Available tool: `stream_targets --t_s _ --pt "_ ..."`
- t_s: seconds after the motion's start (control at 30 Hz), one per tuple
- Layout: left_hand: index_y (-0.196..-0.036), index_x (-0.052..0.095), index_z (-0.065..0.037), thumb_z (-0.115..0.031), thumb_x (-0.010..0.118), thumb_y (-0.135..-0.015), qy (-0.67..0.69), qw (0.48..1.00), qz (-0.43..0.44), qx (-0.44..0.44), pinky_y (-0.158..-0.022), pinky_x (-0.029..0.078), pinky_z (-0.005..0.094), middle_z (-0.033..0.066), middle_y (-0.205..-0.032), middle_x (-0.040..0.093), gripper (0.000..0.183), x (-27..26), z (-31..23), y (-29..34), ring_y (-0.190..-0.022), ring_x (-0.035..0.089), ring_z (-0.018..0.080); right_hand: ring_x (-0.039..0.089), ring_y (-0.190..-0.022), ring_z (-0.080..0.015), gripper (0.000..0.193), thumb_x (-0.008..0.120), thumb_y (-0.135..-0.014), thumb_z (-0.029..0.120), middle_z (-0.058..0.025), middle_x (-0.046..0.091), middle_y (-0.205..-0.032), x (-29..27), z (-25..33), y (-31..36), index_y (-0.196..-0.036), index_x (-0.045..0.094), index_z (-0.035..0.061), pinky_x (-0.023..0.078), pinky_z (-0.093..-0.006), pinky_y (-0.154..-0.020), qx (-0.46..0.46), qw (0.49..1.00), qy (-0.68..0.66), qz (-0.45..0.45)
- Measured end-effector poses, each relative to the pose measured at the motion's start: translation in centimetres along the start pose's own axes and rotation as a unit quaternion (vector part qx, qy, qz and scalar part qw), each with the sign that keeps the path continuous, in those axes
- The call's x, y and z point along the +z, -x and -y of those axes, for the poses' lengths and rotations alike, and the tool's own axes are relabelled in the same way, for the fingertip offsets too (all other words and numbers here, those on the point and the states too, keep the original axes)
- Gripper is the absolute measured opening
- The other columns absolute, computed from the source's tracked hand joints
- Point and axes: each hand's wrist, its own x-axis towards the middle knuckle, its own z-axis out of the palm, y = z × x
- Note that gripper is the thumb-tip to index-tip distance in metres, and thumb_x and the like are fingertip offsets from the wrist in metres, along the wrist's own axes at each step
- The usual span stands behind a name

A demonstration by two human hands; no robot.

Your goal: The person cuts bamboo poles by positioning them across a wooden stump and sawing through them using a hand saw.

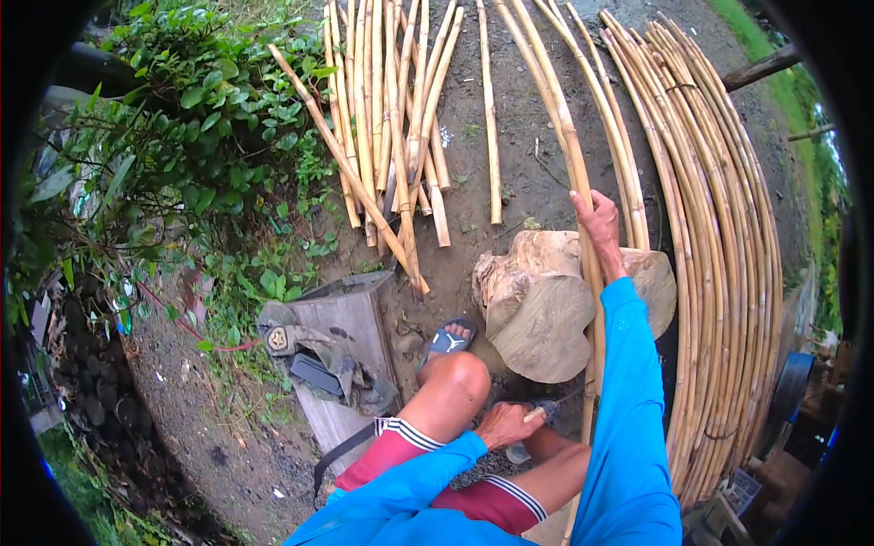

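Note:
My right hand [601, 226] is wrapped round a long bamboo pole [566, 136], which slants down past a cut log [539, 328] and under my right sleeve. Low between my knees, my left hand [512, 426] is closed on a tool with a pale handle [534, 416]. A thin dark part of the tool seems to point toward the pole; its exact kind is too small to make out. Whether it touches the pole I cannot tell. The log stands in front of me, with a second sawn log end [650, 289] to its right.
A large bundle of bamboo poles [719, 273] lies along the right. More loose poles [382, 109] lie ahead left, one single pole [490, 118] between. On a wooden bench [350, 318] at my left rest a camouflage cloth [364, 369] and a dark phone [316, 374]. Leafy bushes [200, 118] crowd the left.

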Motion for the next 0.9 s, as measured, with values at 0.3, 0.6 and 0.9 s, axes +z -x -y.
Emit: stream_targets --t_s 0.3,0.6,0.9 --pt "-0.125 0.071 -0.015 -0.062 0.048 -0.099 0.006 1.0 0.026 -0.007 -0.085 0.053 0.0585 0.0293 -0.094 0.073 0.058 0.9 0.8 -1.5 -0.094 0.07 0.05 0.067 -0.066 -0.0203 0.041 0.075 -0.09 0.046 -0.011 0.069 -0.071 -1.7 1.2 0.2 -0.091 0.076 0.0058 0.051 -0.0397 -0.063 0.015 1.0 0.013 -0.016" --pt "-0.114 0.072 -0.005 -0.052 0.056 -0.098 -0.053 0.994 0.078 0.056 -0.082 0.055 0.057 0.0311 -0.098 0.072 0.052 2.9 5.8 -3.1 -0.096 0.069 0.051 0.074 -0.078 -0.0395 0.038 0.069 -0.076 0.044 -0.0216 0.074 -0.082 1.2 1.0 -0.4 -0.086 0.075 0.0077 0.061 -0.0495 -0.076 -0.001 0.991 0.082 -0.104" --pt "-0.11 0.072 -0.004 -0.049 0.059 -0.095 -0.097 0.992 0.072 0.046 -0.081 0.054 0.0581 0.0319 -0.097 0.071 0.05 1.4 6.2 -0.9 -0.094 0.069 0.0519 0.072 -0.07 -0.04 0.039 0.069 -0.074 0.04 -0.023 0.07 -0.072 2.9 -0.1 1.0 -0.077 0.071 0.0019 0.059 -0.0499 -0.07 -0.055 0.979 0.094 -0.174"
